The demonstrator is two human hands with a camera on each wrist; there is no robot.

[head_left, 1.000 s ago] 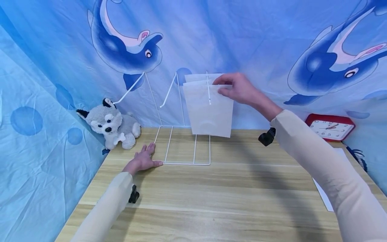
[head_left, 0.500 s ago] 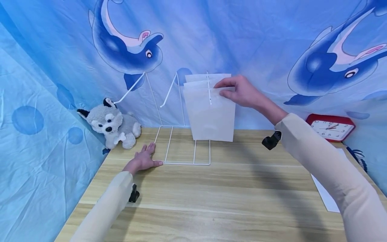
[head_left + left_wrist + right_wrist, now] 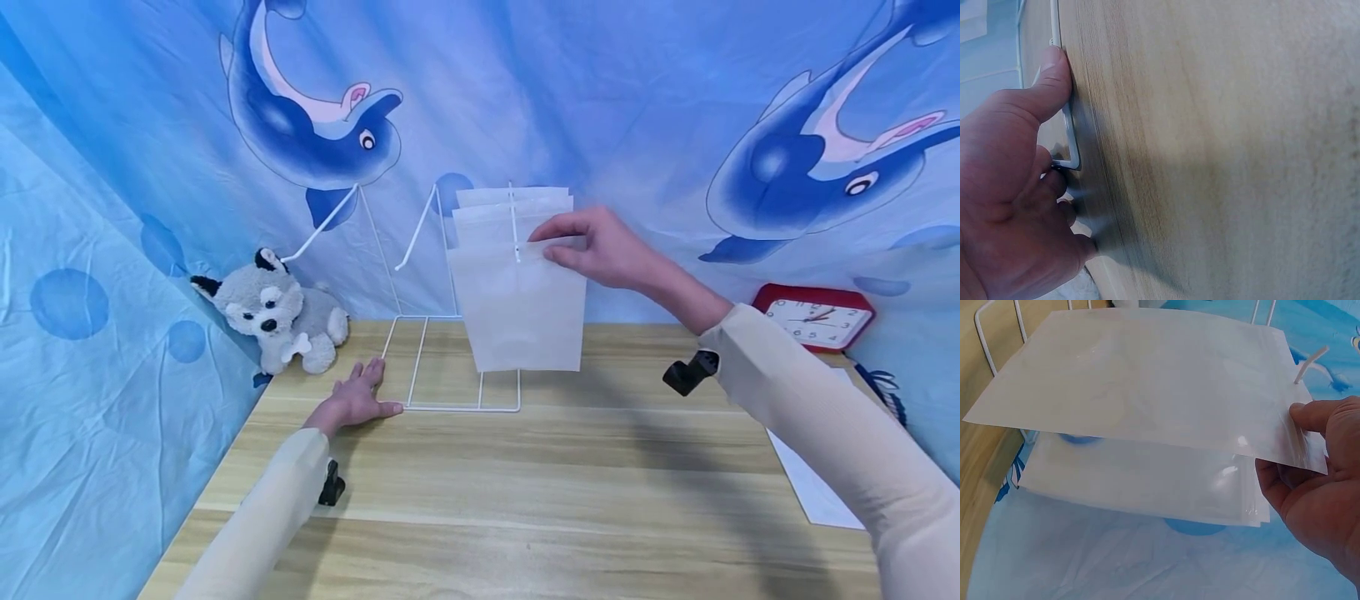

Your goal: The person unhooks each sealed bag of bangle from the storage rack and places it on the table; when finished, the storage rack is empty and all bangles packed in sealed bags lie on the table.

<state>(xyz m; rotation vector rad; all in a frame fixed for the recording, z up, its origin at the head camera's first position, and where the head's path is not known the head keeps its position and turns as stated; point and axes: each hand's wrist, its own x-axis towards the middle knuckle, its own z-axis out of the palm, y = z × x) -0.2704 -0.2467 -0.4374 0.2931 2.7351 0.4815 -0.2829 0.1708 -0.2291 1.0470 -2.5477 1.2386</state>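
My right hand pinches the top right edge of a flat, whitish zip bag between thumb and fingers. In the right wrist view a prong tip pokes out through that bag near its top edge. Several similar bags hang behind it on the same prong of a white wire rack, with a gap between them and the held one. My left hand rests at the rack's front left corner, fingers spread, its thumb along the base wire.
Two other prongs of the rack rise at its left. Behind its left side sits a grey plush dog. A red-framed clock and a white sheet lie at the right of the wooden table. A dolphin-print curtain hangs behind.
My right hand has drawn the front bag forward and down along the prong toward its tip, away from the bags behind. The left hand has stayed in place.
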